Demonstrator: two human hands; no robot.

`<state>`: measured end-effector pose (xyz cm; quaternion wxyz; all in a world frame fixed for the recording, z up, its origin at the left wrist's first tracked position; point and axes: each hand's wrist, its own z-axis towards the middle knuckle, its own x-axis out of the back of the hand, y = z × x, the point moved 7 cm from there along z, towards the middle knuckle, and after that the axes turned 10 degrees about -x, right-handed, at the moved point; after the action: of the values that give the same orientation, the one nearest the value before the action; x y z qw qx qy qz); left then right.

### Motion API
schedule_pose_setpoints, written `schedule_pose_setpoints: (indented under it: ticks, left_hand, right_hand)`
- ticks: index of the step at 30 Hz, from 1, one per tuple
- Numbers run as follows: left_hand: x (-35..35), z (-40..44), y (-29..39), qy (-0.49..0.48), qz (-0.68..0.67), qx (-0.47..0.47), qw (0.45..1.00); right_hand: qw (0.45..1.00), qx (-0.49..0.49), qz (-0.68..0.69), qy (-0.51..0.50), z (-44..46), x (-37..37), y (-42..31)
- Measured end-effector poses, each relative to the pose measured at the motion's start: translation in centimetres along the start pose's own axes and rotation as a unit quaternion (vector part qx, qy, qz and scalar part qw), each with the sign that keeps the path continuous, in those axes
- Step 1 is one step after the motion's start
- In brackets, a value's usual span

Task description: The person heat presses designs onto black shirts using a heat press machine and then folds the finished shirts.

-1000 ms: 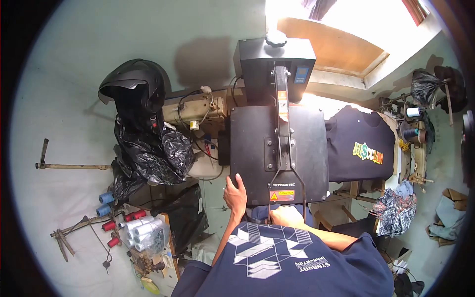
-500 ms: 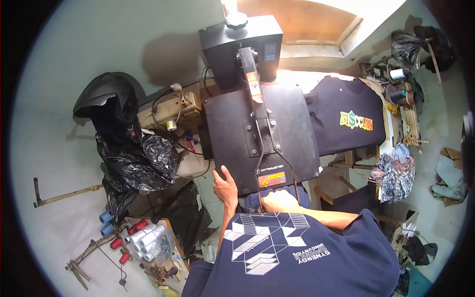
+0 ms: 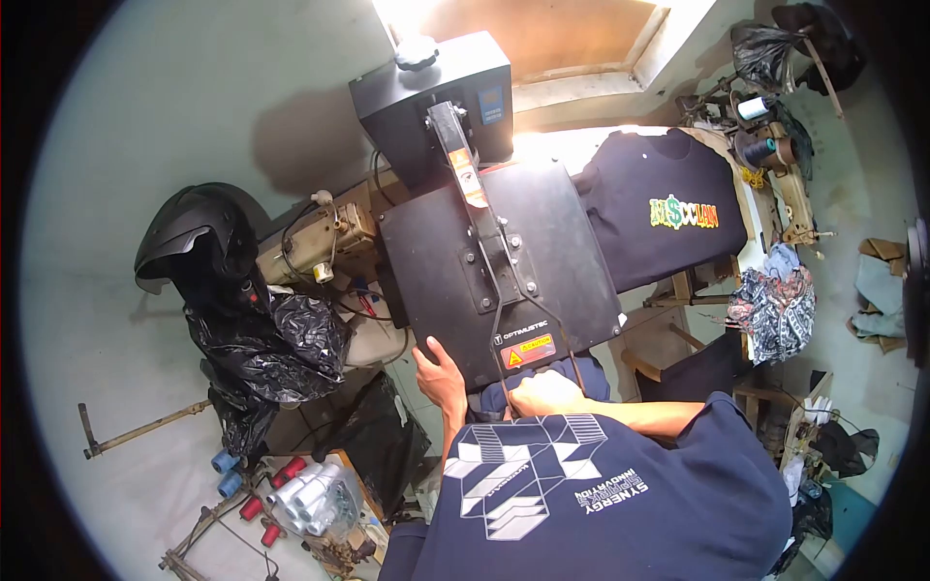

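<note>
A black heat press (image 3: 436, 320) stands in front of me with its flat upper plate down. My right hand (image 3: 547, 392) is closed around the heat press handle (image 3: 580, 373) at the front, below the caution label. Dark blue cloth (image 3: 593, 380) sticks out under the plate's front edge, partly hidden by that hand. My left hand (image 3: 442, 376) rests by the plate's front left corner, thumb up and fingers stretched out, holding nothing. To the right of the press lies a black T-shirt (image 3: 668, 208) with a colourful printed lettering.
Left of the press are a sewing machine (image 3: 354, 232), a black helmet (image 3: 203, 228) and black plastic bags (image 3: 300, 339). Thread cones (image 3: 310, 499) stand at lower left. Another machine with thread spools (image 3: 760, 150) and a patterned cloth bundle (image 3: 775, 310) are at the right.
The view has tilted and shifted slightly, so the surroundings sit differently in the picture. Both hands keep their places at the press, whose plate stays down.
</note>
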<state>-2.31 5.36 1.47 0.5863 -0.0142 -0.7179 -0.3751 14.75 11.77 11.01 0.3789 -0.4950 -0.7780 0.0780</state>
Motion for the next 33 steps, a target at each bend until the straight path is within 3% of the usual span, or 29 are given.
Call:
schedule_pose_setpoints:
  ticks: [33]
  left_hand:
    - [0.28,0.07,0.14,0.007,-0.018,-0.011,1.0]
  right_hand:
    - [0.999,0.012,0.017,0.031,-0.13,0.33,-0.31]
